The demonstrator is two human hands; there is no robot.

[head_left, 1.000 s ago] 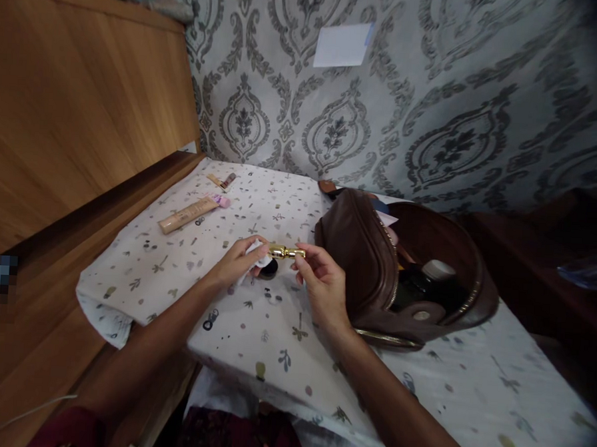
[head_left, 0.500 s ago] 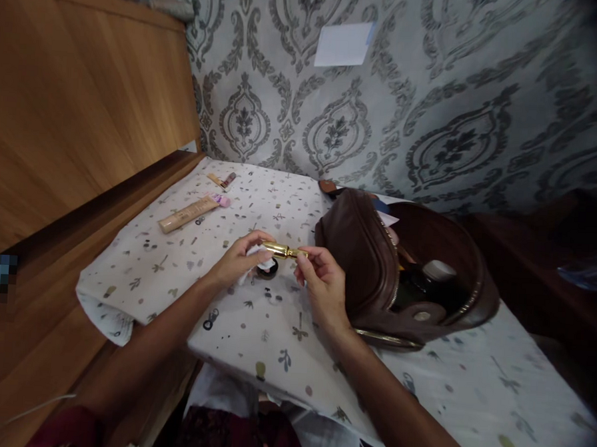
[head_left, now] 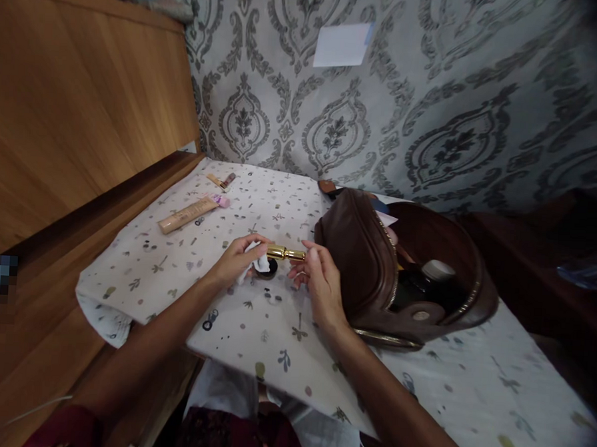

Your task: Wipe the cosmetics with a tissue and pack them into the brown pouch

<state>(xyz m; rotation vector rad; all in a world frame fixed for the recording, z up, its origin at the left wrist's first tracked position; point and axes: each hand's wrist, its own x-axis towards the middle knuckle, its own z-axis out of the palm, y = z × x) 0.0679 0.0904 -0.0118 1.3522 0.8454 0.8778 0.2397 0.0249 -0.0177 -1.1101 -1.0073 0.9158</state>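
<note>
Between both hands, a shiny gold cosmetic tube [head_left: 277, 252] lies level above the cloth; it has a narrow waist near its middle. My left hand [head_left: 237, 257] is closed on its left end and also pinches a crumpled white tissue [head_left: 260, 258]. At the tube's right end are the thumb and fingers of my right hand [head_left: 324, 281], loosely curled around the tip. Just below the tube, a small round dark compact or lid [head_left: 267, 270] rests on the table, partly covered by the tissue.
An open brown leather bag [head_left: 351, 253] stands close to my right hand, with a grey-capped dark bottle [head_left: 439, 271] inside. On the patterned tablecloth [head_left: 282, 336], a beige squeeze tube [head_left: 189, 216] and small cosmetics [head_left: 222, 181] lie left. A wooden cabinet [head_left: 95, 93] borders the left side.
The fingers of my right hand have loosened and shifted slightly at the gold tube's end. More of the tube and the tissue shows now. The bag and other items have stayed put.
</note>
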